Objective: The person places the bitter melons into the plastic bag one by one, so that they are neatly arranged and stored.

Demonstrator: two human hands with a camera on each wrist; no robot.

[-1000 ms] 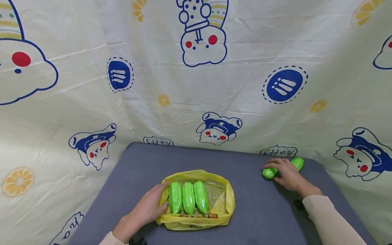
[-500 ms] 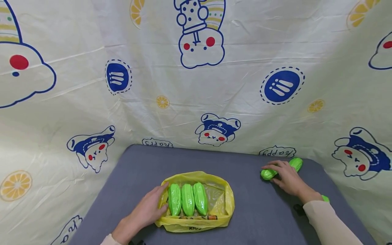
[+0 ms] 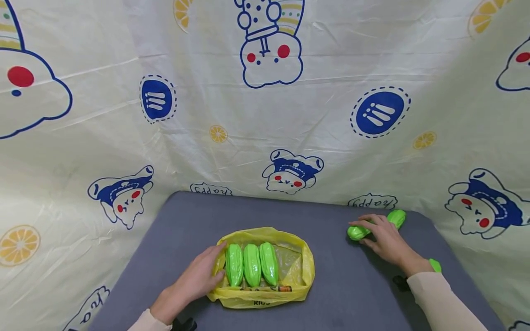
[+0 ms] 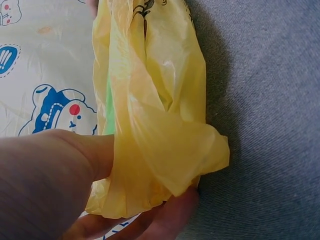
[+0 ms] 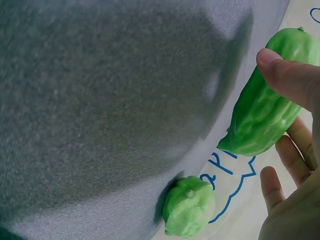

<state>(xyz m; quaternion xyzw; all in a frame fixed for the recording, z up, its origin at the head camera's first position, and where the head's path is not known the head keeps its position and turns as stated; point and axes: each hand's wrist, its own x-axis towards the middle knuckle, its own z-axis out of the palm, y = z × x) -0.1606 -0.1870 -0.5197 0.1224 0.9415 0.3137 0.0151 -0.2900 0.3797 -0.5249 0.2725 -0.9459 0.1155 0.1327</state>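
Note:
My left hand (image 3: 192,276) grips the left rim of a yellow plastic bag (image 3: 308,269), thumb inside and fingers outside. In the bag, three glossy green bitter melons (image 3: 251,265) lie side by side. At the back right of the table, my right hand (image 3: 385,239) holds another bitter melon (image 5: 265,112) between thumb and fingers; only its left end shows in the head view. Just beyond that hand lies a further bitter melon (image 3: 396,218), seen end-on in the right wrist view. The sleeve mostly hides a green piece (image 3: 434,265) beside the right wrist.
A dark grey cloth covers the table (image 3: 198,220). Behind it and along the sides hangs a pale printed curtain (image 3: 248,110), close to the table's back edge. Black straps sit at both wrists.
My right hand shifts slightly left with the bitter melon in its grip. The green piece beside the right wrist has come into sight. My left hand stays on the bag's rim.

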